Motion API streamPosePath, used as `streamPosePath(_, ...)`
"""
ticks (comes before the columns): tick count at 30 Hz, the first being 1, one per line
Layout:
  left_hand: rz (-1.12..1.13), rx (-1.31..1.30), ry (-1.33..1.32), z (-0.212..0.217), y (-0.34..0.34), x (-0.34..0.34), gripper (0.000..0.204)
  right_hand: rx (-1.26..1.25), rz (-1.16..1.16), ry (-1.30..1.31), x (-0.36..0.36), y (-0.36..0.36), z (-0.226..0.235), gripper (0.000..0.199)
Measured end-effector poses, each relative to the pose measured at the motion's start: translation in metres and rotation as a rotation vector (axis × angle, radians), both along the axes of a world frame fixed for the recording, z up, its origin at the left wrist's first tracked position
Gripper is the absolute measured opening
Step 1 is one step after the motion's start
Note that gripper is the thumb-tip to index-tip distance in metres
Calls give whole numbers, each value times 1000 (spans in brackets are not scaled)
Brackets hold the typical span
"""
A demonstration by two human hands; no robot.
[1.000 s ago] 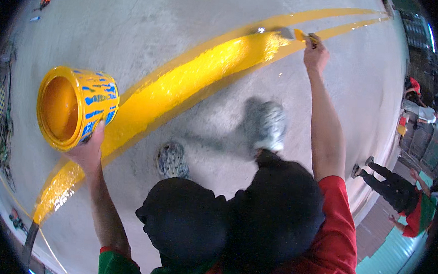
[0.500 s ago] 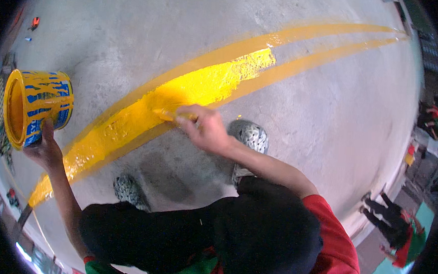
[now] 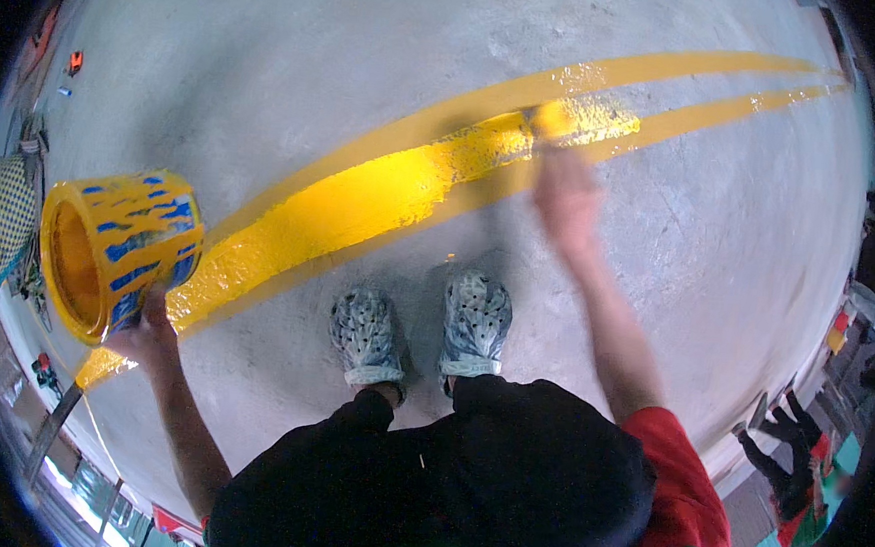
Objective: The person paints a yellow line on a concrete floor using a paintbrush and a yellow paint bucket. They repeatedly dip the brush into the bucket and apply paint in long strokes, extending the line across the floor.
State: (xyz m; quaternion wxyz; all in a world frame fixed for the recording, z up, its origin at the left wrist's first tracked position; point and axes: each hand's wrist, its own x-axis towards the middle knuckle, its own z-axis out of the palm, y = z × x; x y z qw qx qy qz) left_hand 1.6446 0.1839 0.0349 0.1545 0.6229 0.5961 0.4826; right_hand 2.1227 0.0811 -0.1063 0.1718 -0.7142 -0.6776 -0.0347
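My left hand [image 3: 150,336] grips a paint bucket [image 3: 150,224] from below. The bucket is tilted with its mouth to the left, and yellow paint streaks its blue outside. Further right, my right hand [image 3: 568,196] is closed on a paintbrush [image 3: 551,118], both smeared by motion. The brush's yellow end is over the far part of a bright yellow painted stripe [image 3: 362,204] on the concrete floor. Along this wet-looking stripe, the paint is solid near the middle and patchy toward the brush. Duller yellow bands border it on both sides.
My two patterned clogs [image 3: 477,316] stand just on the near side of the stripe. A checkered sack [image 3: 5,212] is at the left edge. Small orange object [image 3: 76,61] lies at the far left. Another person [image 3: 801,466] is at the right edge.
My right hand has moved right and farther along the stripe with the brush, and yellow paint now reaches farther right. My feet are now side by side. The bucket appears more to the right and lower.
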Motion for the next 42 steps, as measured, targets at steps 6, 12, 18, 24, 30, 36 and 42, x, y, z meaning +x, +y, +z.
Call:
streamPosePath(6,-83,-162,-115,-38,-4,62,76,-6,103,1006,-167,8,12,21)
streamPosePath(12,-176,-181,-120,-54,-14,60,85,67,-530,977,41,-1,6,20)
streamPosePath(18,-149,-210,-259,-65,-28,69,81,88,-297,113,68,-21,26,22)
streamPosePath(24,-79,-197,-219,-62,-23,85,79,-98,250,768,-151,-31,14,30)
streamPosePath(30,-142,-183,-65,-57,-19,68,96,-50,-416,963,-1,-18,3,21)
streamPosePath(36,-402,-250,482,-63,-37,94,111,312,-604,610,120,-3,70,16)
streamPosePath(42,-518,-287,42,-66,-28,145,120,383,-185,1285,-9,1,172,23)
